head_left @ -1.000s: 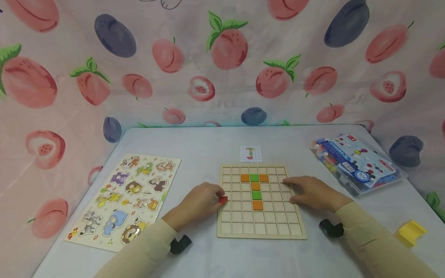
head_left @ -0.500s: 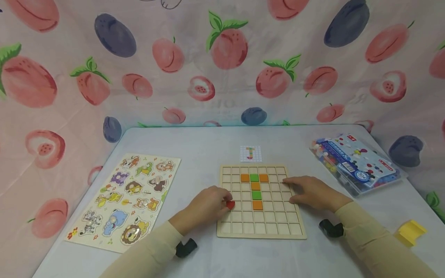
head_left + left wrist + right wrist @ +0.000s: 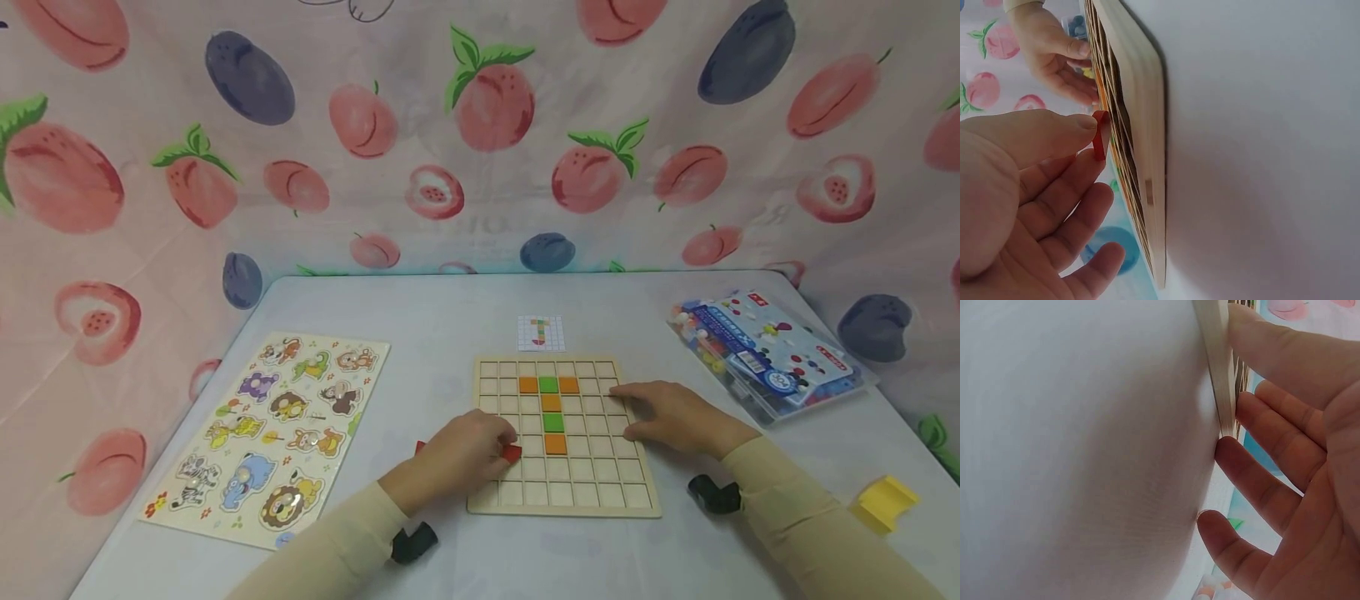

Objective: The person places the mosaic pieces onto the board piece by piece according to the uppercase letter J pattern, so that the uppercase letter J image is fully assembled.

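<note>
My left hand (image 3: 457,454) pinches a small red tile (image 3: 1101,134) between thumb and index finger, over the left part of the wooden grid board (image 3: 566,511). Its other fingers are loosely bent, as the left wrist view shows. Orange and green square tiles form a T on the board, with a green tile (image 3: 553,423) in the stem. Relaxed fingers of my right hand (image 3: 675,417) touch the board's right edge. Another red piece (image 3: 420,447) shows from behind my left hand, mostly hidden.
Behind the board lies a small pattern card (image 3: 540,333) with a coloured figure. An animal puzzle board (image 3: 352,454) is at the left. A clear plastic box (image 3: 772,354) of small parts lies at the back right, and a yellow holder (image 3: 887,503) at the right.
My left hand has moved right and toward the near side with the red tile, from the board's left edge to over its squares. My right hand stays in place.
</note>
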The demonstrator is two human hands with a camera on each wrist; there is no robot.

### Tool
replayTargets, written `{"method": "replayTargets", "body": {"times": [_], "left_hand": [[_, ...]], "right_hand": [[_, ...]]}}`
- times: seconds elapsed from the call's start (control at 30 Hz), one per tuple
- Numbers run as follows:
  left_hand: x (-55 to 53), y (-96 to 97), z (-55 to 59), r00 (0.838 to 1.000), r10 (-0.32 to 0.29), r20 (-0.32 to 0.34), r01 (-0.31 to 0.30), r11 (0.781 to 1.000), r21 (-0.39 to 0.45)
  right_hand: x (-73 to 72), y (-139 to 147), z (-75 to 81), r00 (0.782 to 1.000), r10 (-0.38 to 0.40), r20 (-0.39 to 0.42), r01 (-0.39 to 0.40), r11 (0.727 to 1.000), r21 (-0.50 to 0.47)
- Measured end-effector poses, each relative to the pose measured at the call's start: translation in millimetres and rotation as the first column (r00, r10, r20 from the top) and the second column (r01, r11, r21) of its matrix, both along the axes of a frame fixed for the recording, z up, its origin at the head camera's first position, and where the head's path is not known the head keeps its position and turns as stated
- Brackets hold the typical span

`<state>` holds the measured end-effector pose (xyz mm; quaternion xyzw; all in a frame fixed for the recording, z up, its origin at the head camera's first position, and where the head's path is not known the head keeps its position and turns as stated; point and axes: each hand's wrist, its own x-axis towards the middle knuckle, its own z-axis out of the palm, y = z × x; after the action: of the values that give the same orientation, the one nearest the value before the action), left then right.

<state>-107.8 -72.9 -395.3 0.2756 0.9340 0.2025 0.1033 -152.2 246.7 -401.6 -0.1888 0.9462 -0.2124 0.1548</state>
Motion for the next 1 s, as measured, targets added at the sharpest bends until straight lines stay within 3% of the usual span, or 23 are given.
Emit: {"method": "replayTargets", "body": {"times": [0.17,0.57,1.0], "left_hand": [[1.8,5.8,-1.6,1.000,0.016,0.026,-0.016,1.000,0.013],[3.8,16.9,2.1,0.994,-0.085,-0.069,0.085,0.996,0.003],[6.5,26.5,0.4,0.994,-0.105,-0.035,0.106,0.993,0.043]], "right_hand": [[0.5,-0.5,0.2,1.000,-0.001,0.001,0.001,1.000,0.000],[-0.2,0.1,0.5,1.000,0.014,-0.016,-0.014,1.000,0.005],[-0.8,0.7,-1.4,1.000,0.010,-0.013,-0.010,1.000,0.006]]}}
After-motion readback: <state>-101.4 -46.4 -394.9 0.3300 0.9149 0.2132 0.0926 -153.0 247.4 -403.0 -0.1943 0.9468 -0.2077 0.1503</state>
